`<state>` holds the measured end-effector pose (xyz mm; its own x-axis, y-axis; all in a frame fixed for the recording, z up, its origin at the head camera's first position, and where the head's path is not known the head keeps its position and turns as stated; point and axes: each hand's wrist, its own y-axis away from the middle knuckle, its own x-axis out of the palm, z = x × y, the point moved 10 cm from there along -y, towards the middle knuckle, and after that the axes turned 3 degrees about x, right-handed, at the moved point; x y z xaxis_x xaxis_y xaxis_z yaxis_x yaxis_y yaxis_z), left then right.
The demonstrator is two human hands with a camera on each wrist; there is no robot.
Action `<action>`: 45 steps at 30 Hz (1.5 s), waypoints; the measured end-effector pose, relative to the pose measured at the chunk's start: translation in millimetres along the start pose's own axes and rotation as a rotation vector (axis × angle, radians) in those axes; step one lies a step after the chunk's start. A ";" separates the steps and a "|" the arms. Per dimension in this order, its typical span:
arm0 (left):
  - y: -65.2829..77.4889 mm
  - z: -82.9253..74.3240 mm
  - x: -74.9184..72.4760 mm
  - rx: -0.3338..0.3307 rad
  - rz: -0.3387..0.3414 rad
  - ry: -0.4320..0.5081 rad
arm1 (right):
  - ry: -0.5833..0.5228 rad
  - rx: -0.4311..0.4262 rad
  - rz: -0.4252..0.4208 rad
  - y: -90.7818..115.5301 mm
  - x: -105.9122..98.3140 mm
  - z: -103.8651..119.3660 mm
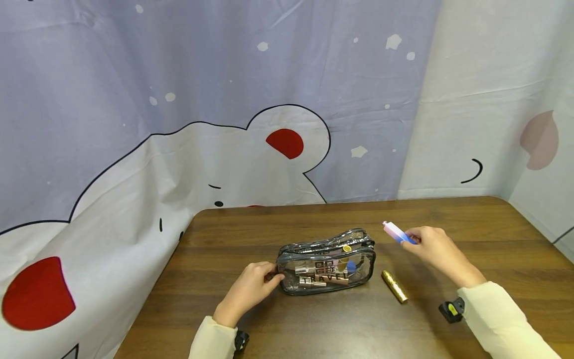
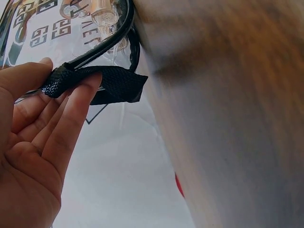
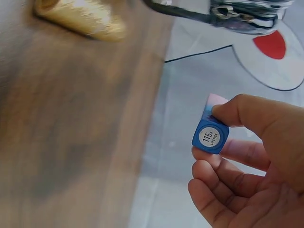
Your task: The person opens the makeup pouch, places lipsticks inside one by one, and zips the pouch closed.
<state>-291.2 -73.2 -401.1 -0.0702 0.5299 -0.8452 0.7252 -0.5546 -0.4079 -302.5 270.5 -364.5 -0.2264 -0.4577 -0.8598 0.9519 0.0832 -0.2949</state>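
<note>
A clear travel pouch (image 1: 291, 279) with black trim stands on the table, several cosmetic tubes visible through its plastic wall. At its left end, my left hand (image 1: 252, 286) pinches the black fabric tab (image 2: 121, 84) between thumb and fingers. My right hand (image 1: 431, 247) holds a pink-to-blue lipstick (image 1: 394, 231) above the table, right of the pouch. In the right wrist view the blue end of the lipstick (image 3: 209, 137) carries a round white label reading "115 LIPSTICK". A gold glittery tube (image 1: 394, 286) lies on the table between the pouch and my right forearm.
The brown wooden table (image 1: 323, 329) has rounded far corners. A printed curtain (image 1: 358, 99) with a white cartoon figure hangs behind it and along the left side. Black wrist cameras sit on both wrists.
</note>
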 end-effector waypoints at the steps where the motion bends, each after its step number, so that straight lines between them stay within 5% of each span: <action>1: 0.0 0.1 0.1 0.000 0.000 -0.001 | 0.003 -0.012 -0.008 -1.2 -3.0 3.2; 13: 0.3 0.0 0.7 0.001 0.002 0.004 | 0.000 -0.232 -0.129 -6.0 -33.8 57.0; 20: 0.1 -0.7 -0.7 0.000 0.001 0.005 | -0.042 -0.284 -0.013 -7.2 -29.7 84.3; 33: 0.1 0.2 0.8 -0.003 0.001 0.000 | -0.003 -0.501 0.098 -3.9 -13.4 127.1; 45: -1.7 -0.9 1.0 0.004 0.002 -0.004 | 0.069 -0.532 0.131 -3.8 2.1 139.9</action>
<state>-291.9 -71.1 -401.0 -0.0718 0.5260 -0.8474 0.7224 -0.5585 -0.4078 -277.7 145.4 -306.9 -0.1428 -0.3557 -0.9236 0.7412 0.5799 -0.3380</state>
